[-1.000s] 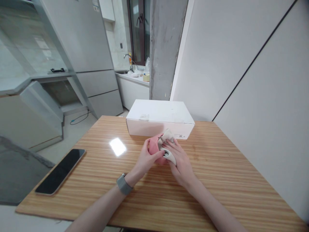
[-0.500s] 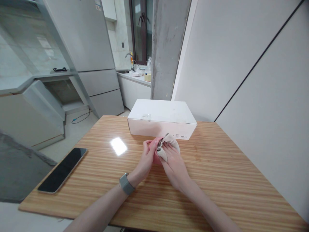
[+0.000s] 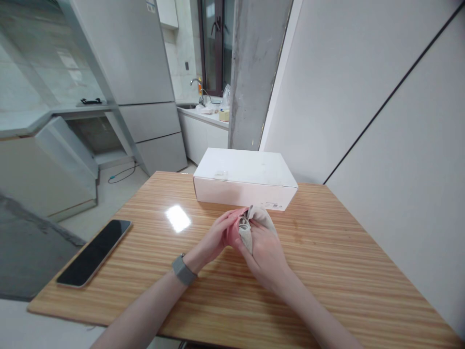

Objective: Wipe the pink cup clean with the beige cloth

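Wears one grey watch (image 3: 183,270) on the left wrist. Has one dark phone (image 3: 94,252) lying flat on the table (image 3: 345,271), well left of the one white box (image 3: 247,179). Clasps one pink cloth (image 3: 232,229) in the left hand (image 3: 214,237) and grips one beige cloth (image 3: 249,232) in the right hand (image 3: 267,252), cloths touching, just in front of that box.

Left hand (image 3: 214,236) and right hand (image 3: 267,248) pressed together at centre, fingers curled, gripping; forearms converge.
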Tool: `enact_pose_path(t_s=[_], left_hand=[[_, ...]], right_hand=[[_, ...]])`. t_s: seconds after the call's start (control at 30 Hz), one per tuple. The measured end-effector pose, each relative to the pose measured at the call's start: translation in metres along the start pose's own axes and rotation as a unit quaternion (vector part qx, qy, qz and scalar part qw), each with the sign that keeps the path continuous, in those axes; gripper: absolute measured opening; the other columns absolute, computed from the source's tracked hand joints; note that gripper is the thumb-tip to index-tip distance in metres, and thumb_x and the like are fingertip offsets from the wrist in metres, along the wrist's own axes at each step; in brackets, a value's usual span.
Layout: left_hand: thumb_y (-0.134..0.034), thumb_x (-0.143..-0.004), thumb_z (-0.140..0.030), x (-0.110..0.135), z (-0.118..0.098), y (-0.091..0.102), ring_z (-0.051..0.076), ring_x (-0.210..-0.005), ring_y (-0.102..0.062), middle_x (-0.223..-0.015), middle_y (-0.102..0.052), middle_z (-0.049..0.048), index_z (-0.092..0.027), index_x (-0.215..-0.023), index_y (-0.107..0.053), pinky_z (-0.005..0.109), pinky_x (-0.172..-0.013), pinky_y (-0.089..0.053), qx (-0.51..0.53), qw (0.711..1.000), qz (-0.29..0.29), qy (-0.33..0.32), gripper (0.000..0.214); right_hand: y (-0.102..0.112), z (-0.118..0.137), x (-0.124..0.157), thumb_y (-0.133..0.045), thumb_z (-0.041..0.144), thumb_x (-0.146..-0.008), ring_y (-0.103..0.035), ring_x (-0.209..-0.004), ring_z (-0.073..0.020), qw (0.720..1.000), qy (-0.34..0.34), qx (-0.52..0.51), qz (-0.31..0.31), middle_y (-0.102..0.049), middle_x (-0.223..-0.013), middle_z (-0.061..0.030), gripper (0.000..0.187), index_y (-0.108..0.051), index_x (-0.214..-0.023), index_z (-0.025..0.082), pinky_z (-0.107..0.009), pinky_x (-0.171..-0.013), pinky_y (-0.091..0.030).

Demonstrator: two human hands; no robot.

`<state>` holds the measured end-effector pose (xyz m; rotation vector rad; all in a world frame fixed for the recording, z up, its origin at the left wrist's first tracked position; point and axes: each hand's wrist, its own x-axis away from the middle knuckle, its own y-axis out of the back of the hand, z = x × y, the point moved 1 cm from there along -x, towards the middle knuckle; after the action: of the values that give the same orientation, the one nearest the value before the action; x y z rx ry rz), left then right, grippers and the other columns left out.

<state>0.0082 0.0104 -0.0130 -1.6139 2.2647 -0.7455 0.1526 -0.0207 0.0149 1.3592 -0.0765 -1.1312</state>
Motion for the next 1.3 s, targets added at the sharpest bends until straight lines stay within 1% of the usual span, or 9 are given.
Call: enact_pose_path(t_s=[0.2, 0.4, 0.5, 0.6, 0.73, 0.9, 1.0, 1.13, 1.3], left_hand=[[-0.056, -0.090, -0.051, -0.009, 0.013, -0.003, 0.026, -0.122, -0.057, -0.125, -0.067, 0.0112, -0.015, -0.126, -0.064, 0.033, -0.104, -0.039, 0.062, 0.997, 0.038, -0.021, 0.052], [-0.045, -0.090, -0.054, -0.008, 0.009, 0.004, 0.030, -0.112, -0.063, -0.106, -0.074, 0.0114, -0.012, -0.121, -0.066, 0.036, -0.098, -0.043, 0.158, 0.983, 0.059, 0.071, 0.057], [-0.044, -0.089, -0.052, -0.003, 0.005, -0.002, 0.030, -0.114, -0.061, -0.111, -0.072, 0.0115, -0.012, -0.124, -0.064, 0.037, -0.101, -0.041, 0.195, 0.974, 0.080, 0.086, 0.057], [-0.043, -0.090, -0.049, -0.002, 0.011, -0.011, 0.029, -0.117, -0.060, -0.120, -0.069, 0.0087, -0.016, -0.130, -0.061, 0.036, -0.105, -0.038, 0.215, 0.974, 0.071, 0.031, 0.055], [-0.039, -0.093, -0.054, -0.004, 0.024, -0.017, 0.026, -0.117, -0.060, -0.116, -0.071, 0.0077, -0.015, -0.126, -0.064, 0.034, -0.107, -0.037, 0.186, 0.982, -0.004, -0.013, 0.056], [-0.042, -0.093, -0.047, -0.003, 0.021, -0.015, 0.025, -0.101, -0.067, -0.095, -0.076, 0.0100, -0.008, -0.103, -0.073, 0.032, -0.100, -0.042, 0.173, 0.981, -0.091, -0.011, 0.051], [-0.044, -0.091, -0.046, -0.004, 0.016, -0.012, 0.025, -0.090, -0.069, -0.086, -0.076, 0.0102, -0.008, -0.094, -0.074, 0.032, -0.093, -0.047, 0.186, 0.979, -0.080, 0.030, 0.048], [-0.047, -0.089, -0.050, -0.004, 0.012, -0.007, 0.025, -0.082, -0.070, -0.084, -0.076, 0.0100, -0.011, -0.095, -0.073, 0.032, -0.082, -0.050, 0.184, 0.977, -0.050, 0.100, 0.047], [-0.038, -0.089, -0.058, 0.001, 0.010, -0.008, 0.027, -0.086, -0.069, -0.097, -0.075, 0.0133, -0.011, -0.111, -0.069, 0.033, -0.070, -0.052, 0.180, 0.969, 0.025, 0.165, 0.060]], right_hand=[[0.000, 0.012, -0.007, -0.043, 0.025, -0.097, -0.068, -0.100, -0.0280, 0.995, 0.021, 0.082, -0.043, -0.074, -0.102, -0.0179, 0.034, -0.068, -0.111, 0.006, -0.044, -0.098, -0.051], [-0.009, 0.027, -0.022, -0.049, 0.025, -0.090, -0.071, -0.081, -0.0283, 0.970, 0.008, 0.215, -0.116, -0.076, -0.086, -0.0180, 0.032, -0.072, -0.095, 0.004, -0.039, -0.082, -0.055], [-0.006, 0.027, -0.028, -0.045, 0.023, -0.091, -0.069, -0.074, -0.0243, 0.973, -0.030, 0.195, -0.123, -0.075, -0.076, -0.0133, 0.031, -0.071, -0.083, 0.010, -0.034, -0.076, -0.053], [-0.005, 0.022, -0.031, -0.038, 0.023, -0.095, -0.068, -0.070, -0.0215, 0.976, -0.072, 0.160, -0.127, -0.075, -0.075, -0.0100, 0.035, -0.070, -0.084, 0.013, -0.031, -0.069, -0.050], [-0.008, 0.018, -0.026, -0.034, 0.028, -0.100, -0.069, -0.071, -0.0195, 0.983, -0.101, 0.101, -0.116, -0.075, -0.075, -0.0071, 0.039, -0.069, -0.087, 0.016, -0.029, -0.068, -0.046], [-0.011, 0.021, -0.015, -0.032, 0.030, -0.101, -0.069, -0.087, -0.0233, 0.994, -0.061, 0.041, -0.079, -0.076, -0.092, -0.0107, 0.040, -0.069, -0.101, 0.013, -0.033, -0.081, -0.048], [-0.010, 0.022, -0.010, -0.034, 0.031, -0.100, -0.067, -0.092, -0.0250, 0.997, -0.026, 0.029, -0.063, -0.075, -0.098, -0.0124, 0.038, -0.068, -0.104, 0.012, -0.037, -0.088, -0.048], [-0.008, 0.012, -0.006, -0.032, 0.034, -0.100, -0.066, -0.078, -0.0234, 0.999, 0.011, 0.012, -0.039, -0.074, -0.082, -0.0104, 0.042, -0.068, -0.087, 0.015, -0.036, -0.078, -0.051], [0.000, -0.006, -0.005, -0.030, 0.035, -0.101, -0.068, -0.095, -0.0255, 0.995, -0.083, -0.042, -0.041, -0.073, -0.082, -0.0099, 0.044, -0.067, -0.082, 0.019, -0.034, -0.083, -0.051]])
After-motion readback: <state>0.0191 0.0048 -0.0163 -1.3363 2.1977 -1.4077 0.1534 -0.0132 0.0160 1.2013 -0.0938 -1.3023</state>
